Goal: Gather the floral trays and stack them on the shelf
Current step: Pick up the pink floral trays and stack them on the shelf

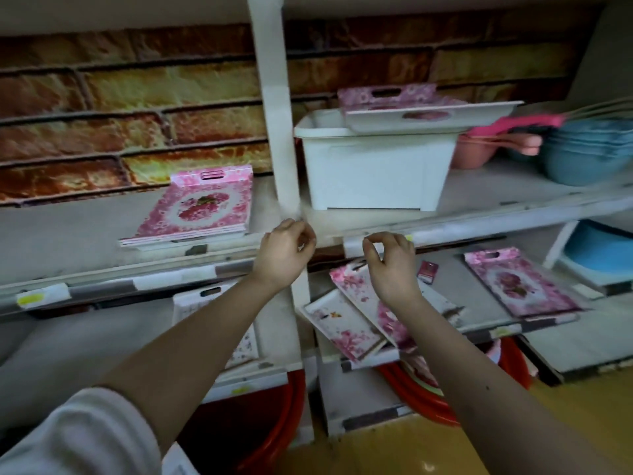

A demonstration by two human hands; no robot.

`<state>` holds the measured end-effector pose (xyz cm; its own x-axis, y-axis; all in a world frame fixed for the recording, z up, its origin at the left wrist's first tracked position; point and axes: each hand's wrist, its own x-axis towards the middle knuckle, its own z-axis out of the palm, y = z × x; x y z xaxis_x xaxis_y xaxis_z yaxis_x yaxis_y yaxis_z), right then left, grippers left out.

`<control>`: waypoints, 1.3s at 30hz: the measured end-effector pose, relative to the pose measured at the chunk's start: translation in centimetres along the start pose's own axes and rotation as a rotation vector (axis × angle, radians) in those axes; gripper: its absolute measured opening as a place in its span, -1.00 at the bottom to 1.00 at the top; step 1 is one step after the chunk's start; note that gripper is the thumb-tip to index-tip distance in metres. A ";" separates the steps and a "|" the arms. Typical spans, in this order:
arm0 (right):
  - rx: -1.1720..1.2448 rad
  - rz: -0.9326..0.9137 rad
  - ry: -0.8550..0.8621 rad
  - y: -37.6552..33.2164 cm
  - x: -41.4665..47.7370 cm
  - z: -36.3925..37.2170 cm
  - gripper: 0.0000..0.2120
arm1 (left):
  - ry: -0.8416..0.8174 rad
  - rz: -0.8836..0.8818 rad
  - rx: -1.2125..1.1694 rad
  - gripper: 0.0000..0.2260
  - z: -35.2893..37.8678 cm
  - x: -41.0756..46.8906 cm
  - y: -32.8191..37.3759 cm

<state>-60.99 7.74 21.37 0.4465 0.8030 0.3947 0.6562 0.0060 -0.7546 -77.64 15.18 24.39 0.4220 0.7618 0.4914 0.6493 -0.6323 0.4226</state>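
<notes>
We face the shelf point(68, 231), where a stack point(197, 209) of pink floral trays lies flat just left of the post point(274, 132). Right of the post, a white bin point(373, 166) carries a bin tray point(428, 114) across its rim. On the lower shelf point(448, 275), loose trays point(342, 323) lie askew and overlapping beneath our right arm, and a far tray point(517, 286) lies flat well to the right. We judge them all light, thin and stiff, with a glossy face that is likely slippery. The raised rim and the handle slot at each short end look the safest holds, taken at both ends at once. Our right grip point(390, 265) hovers above the loose trays, fingers loosely curled, holding nothing. Our left grip point(286, 255) is curled at the foot of the post, and blur hides whether it pinches anything. Yellow labels point(30, 299) on the shelf edge and a small red packet point(428, 270) show no writing we can read.
</notes>
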 end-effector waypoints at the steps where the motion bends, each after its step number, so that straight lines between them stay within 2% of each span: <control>1: 0.003 0.005 0.002 1.0 -0.3 -1.4 -0.76 | -0.015 0.009 -0.017 -0.92 1.0 -0.3 1.4; 9: 0.012 0.095 0.059 9.8 -3.7 -12.7 -0.73 | -0.134 0.093 -0.065 -0.93 9.7 -3.0 13.7; 14: 0.032 0.213 0.081 15.8 -6.7 -19.3 -0.71 | -0.202 0.161 -0.075 -0.91 14.7 -5.2 21.2; 19: 0.114 0.312 0.124 20.2 -9.9 -24.2 -0.74 | -0.260 0.125 -0.133 -0.93 17.9 -6.7 26.3; 30: 0.131 0.463 0.218 26.7 -12.2 -30.4 -0.78 | -0.376 0.273 -0.151 -0.95 24.1 -7.8 31.8; 39: 0.097 0.535 0.218 33.8 -6.8 -32.6 -0.89 | -0.449 0.214 -0.245 -0.92 32.9 -1.2 34.9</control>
<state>-22.01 -16.95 10.29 0.8220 0.5682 0.0369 0.2512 -0.3037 -0.9190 -34.69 -3.21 13.48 0.7916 0.5640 0.2350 0.3761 -0.7529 0.5400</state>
